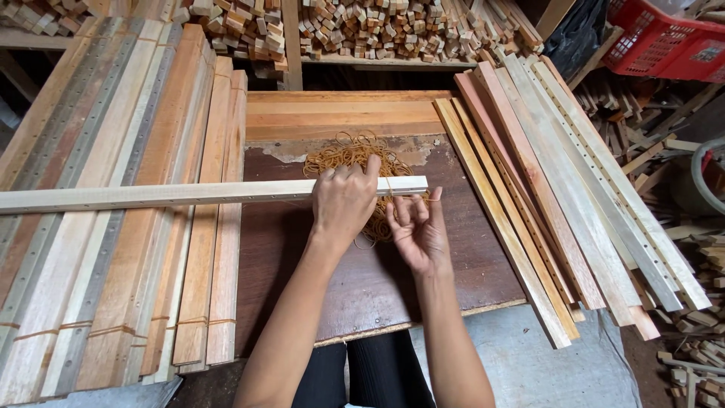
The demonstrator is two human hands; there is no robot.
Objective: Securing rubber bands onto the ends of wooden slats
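Note:
My left hand (344, 198) grips a long pale wooden slat (166, 195) near its right end; the slat lies level across the board and reaches past the left edge of view. Just below that end, my right hand (418, 230) is palm up with a thin rubber band (387, 190) stretched from its fingers over the slat. A heap of tan rubber bands (347, 155) lies on the dark brown work board (287, 249) behind both hands.
Banded bundles of long wooden slats (113, 227) lie at the left, loose slats (559, 196) fan out at the right. Stacks of short wood blocks (377, 30) fill the shelf behind. A red plastic crate (664, 45) sits top right, scrap wood (695, 340) below it.

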